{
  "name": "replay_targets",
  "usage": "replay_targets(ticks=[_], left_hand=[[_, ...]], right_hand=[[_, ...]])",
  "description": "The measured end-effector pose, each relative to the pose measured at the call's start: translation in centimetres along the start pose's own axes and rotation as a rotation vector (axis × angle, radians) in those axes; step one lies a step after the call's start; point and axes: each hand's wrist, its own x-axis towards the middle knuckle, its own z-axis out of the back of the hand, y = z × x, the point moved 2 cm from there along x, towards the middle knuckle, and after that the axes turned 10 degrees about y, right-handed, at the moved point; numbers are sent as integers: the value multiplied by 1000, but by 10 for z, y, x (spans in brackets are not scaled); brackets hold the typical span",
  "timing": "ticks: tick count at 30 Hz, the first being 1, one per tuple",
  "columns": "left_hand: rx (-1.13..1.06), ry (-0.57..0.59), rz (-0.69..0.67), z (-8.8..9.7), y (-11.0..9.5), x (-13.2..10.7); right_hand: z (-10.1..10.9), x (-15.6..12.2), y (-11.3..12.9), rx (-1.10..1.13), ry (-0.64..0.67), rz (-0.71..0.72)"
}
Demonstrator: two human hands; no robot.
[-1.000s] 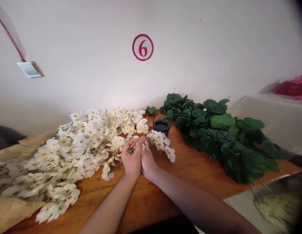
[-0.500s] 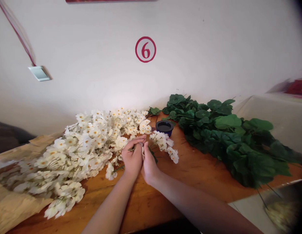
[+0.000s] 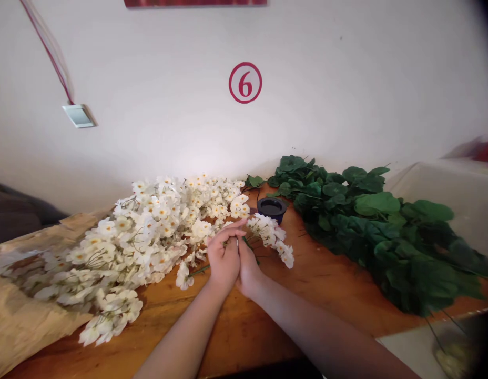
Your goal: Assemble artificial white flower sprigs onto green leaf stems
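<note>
Gripping what seems a green stem, left hand and right hand meet near white blossoms.

White blossoms, orange-yellow centres; dark-green leaves.

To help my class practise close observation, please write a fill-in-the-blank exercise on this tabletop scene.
The person's left hand and right hand close around a thin green ____.
The heap of white blossoms rests partly on crumpled brown ____.
A round dark-blue container stands between the blossoms and glossy green ____.
The white wall above the wooden table bears a red circled numeral ____.

Missing words: stem; paper; leaves; 6.
</note>
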Motion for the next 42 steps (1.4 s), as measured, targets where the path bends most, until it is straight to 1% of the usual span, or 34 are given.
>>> replay_targets(ticks=[2,3,6,9,12,14,16,18,20,23,26,29,32,36,40,42], left_hand=[[11,12,-10,1,0,2],[20,25,-18,2,0,4],[67,88,-95,5,-1,9],[219,162,-213,10,-3,14],[362,206,-267,14,-2,15],[404,196,-266,14,-1,14],[431,159,-243,13,1,12],[462,142,-204,11,2,11],[507,159,-160,9,4,11],[575,163,-131,7,5,9],[586,135,-138,7,6,6],[543,91,-95,10,8,3],[440,41,11,14,11,2],[226,-43,152,15,14,2],[-91,-91,271,10,11,2],[-214,-108,314,7,8,3]], right_hand=[[-2,-1,0,36,33,-99],[-3,-2,2,38,33,-126],[-6,-3,7,21,2,-95],[-8,-6,8,0,1,-79],[-4,-8,5,-30,-26,-80],[0,-9,2,-25,-83,-83],[1,-10,0,11,-120,-94],[0,-11,-1,74,-127,-120],[-3,-13,0,159,-149,-158],[-8,-17,3,275,-234,-204],[-8,-20,2,268,-291,-197],[-5,-21,-3,148,-301,-198],[-3,-22,-9,80,-234,-216],[-8,-25,-13,98,-97,-249],[-14,-25,-14,175,71,-294],[-14,-25,-14,196,96,-286]])
